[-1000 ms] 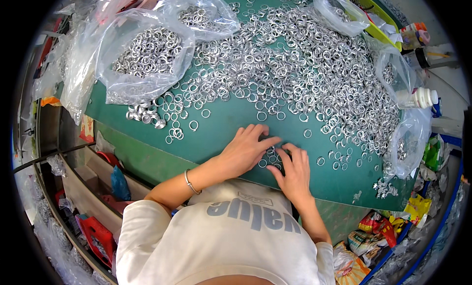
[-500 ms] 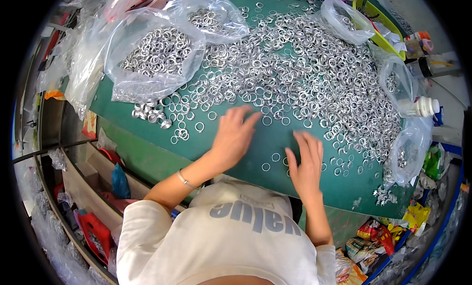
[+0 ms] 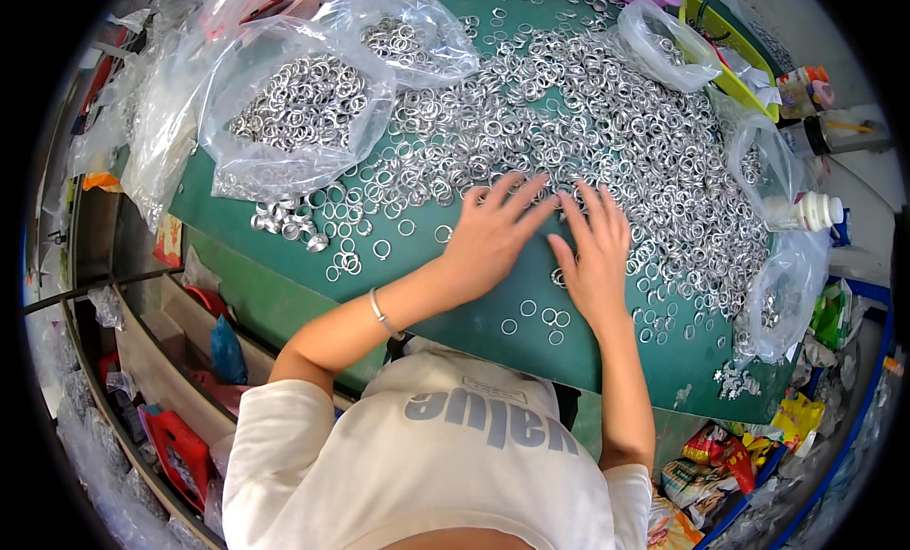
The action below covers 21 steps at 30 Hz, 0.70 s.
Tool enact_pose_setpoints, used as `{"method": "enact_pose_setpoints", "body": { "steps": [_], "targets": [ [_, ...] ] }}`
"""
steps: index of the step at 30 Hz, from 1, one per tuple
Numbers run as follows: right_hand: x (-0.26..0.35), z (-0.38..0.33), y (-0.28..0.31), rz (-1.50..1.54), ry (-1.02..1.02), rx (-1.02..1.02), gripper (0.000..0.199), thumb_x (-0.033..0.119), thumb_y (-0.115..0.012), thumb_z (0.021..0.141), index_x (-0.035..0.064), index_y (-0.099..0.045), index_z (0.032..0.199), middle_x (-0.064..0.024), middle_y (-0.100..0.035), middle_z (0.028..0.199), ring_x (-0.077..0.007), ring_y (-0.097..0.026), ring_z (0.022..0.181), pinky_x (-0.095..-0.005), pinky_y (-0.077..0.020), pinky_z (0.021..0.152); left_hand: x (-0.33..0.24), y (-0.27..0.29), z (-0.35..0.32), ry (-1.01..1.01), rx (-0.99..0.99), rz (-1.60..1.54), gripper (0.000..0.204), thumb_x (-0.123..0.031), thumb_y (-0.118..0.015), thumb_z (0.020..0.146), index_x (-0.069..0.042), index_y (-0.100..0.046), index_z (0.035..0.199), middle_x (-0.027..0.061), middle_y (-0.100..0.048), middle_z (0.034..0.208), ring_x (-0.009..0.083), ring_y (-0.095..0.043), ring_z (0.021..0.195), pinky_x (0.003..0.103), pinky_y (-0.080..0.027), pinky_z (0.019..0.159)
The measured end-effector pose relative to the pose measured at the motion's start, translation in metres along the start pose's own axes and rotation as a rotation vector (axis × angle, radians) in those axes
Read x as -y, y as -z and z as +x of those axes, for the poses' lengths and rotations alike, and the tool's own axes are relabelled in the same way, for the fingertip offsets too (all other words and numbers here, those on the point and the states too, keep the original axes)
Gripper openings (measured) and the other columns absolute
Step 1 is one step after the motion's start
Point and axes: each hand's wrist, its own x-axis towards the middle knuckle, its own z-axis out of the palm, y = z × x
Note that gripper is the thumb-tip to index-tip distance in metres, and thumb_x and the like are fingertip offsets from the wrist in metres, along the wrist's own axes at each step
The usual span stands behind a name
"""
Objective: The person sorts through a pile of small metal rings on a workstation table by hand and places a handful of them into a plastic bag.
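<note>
Green tabletop (image 3: 697, 368) bears wide ring heap (image 3: 673, 171), long axis slanting from far left to near right. Clear bags (image 3: 275, 178) crowd heap's left side; white bottle (image 3: 813, 211) stands off its right, yellow-green basket (image 3: 744, 95) beyond its far right. Left hand (image 3: 488, 247) and right hand (image 3: 599, 256) touch heap's near edge, fingers spread; any ring beneath fingertips, cannot tell. Loose rings (image 3: 555, 318) lie flat nearer person than heap, openings up.

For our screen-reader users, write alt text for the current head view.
A bare left hand and right hand, spread open, reach the near edge of heaped silvery metal rings on a green table; open clear plastic bags of rings lie upper left.
</note>
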Motion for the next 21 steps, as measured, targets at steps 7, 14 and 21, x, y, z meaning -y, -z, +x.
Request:
{"method": "enact_pose_setpoints", "body": {
  "steps": [7, 14, 21],
  "targets": [
    [-0.032, -0.042, 0.010, -0.232, -0.026, 0.087, 0.031, 0.012, -0.065, 0.084, 0.0090, -0.064, 0.115, -0.0101, -0.049, 0.137, -0.0331, -0.038, 0.134, -0.0539, -0.0259, 0.108, 0.029, 0.017, -0.020, 0.029, 0.096, 0.218, 0.045, -0.004, -0.063, 0.079, -0.007, -0.058, 0.123, 0.0084, -0.041, 0.145, 0.0306, -0.033, 0.137, 0.057, -0.027, 0.105],
    [-0.017, -0.027, 0.008, -0.143, -0.150, -0.185, 0.033, 0.004, -0.064, 0.080, 0.0063, -0.062, 0.113, -0.0114, -0.054, 0.120, -0.0341, -0.046, 0.121, -0.0498, -0.0311, 0.100, 0.026, 0.014, -0.014, 0.032, -0.080, -0.110, 0.043, 0.001, -0.060, 0.077, -0.004, -0.060, 0.120, 0.0135, -0.041, 0.145, 0.0318, -0.036, 0.135, 0.055, -0.027, 0.107],
    [0.015, -0.026, -0.003, -0.001, 0.019, 0.247, 0.043, 0.016, -0.067, 0.084, 0.0052, -0.058, 0.124, -0.0128, -0.046, 0.140, -0.0359, -0.034, 0.137, -0.0571, -0.0245, 0.111, 0.023, 0.017, -0.023, -0.065, 0.217, 0.140, 0.050, 0.001, -0.059, 0.074, 0.000, -0.057, 0.124, 0.0101, -0.044, 0.144, 0.0291, -0.033, 0.139, 0.066, -0.020, 0.108]
  ]
}}
